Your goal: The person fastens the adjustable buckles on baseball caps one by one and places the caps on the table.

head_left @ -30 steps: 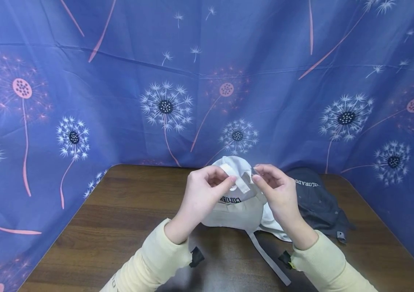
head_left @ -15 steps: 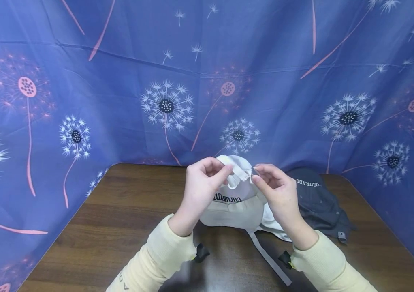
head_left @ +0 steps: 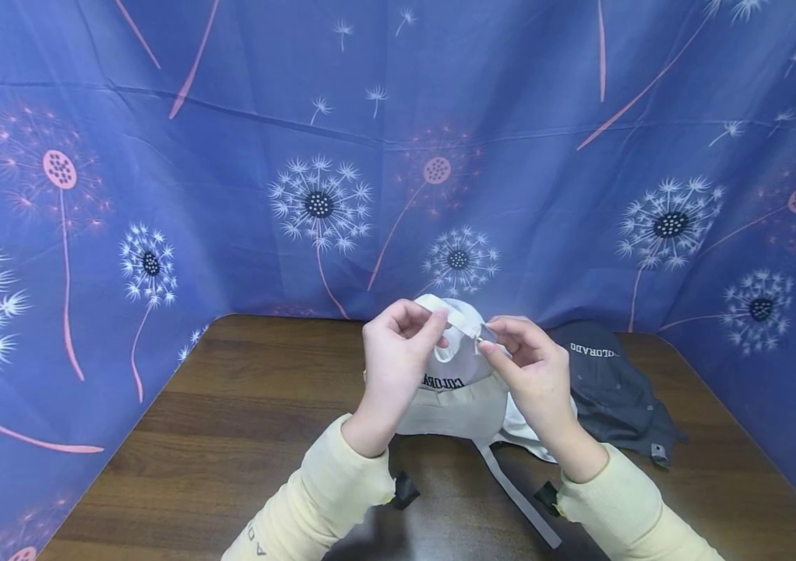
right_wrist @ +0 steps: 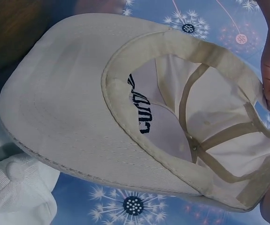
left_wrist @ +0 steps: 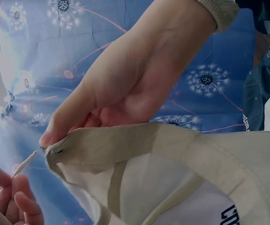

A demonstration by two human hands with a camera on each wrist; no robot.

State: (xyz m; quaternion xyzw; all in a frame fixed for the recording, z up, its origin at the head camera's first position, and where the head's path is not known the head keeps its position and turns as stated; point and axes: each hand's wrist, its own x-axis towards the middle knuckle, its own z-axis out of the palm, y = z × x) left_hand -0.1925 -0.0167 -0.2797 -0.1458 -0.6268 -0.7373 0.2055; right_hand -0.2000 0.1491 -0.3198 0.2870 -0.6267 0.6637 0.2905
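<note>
A cream baseball cap (right_wrist: 73, 98) is held up between both hands, its brim (head_left: 450, 417) toward me and its dark lettering upside down inside the crown. My left hand (head_left: 394, 362) pinches the cap's white strap (head_left: 464, 318) near its free end. With thumb and fingers my right hand (head_left: 534, 370) pinches the other side of the back opening, where a small shiny piece (head_left: 487, 333) shows at the fingertips. In the left wrist view the strap end in my left hand (left_wrist: 19, 197) points at the band edge gripped by my right hand.
On the right of the brown table (head_left: 230, 421) lies a dark grey cap (head_left: 615, 397) with light lettering. A white cap (head_left: 520, 425) lies partly behind my right hand. One grey strap (head_left: 520, 499) trails toward me. A blue dandelion-print cloth (head_left: 398, 156) hangs behind.
My left hand has moved slightly right, bringing the strap end up from hanging down to beside my right fingertips. The right hand keeps nearly the same place.
</note>
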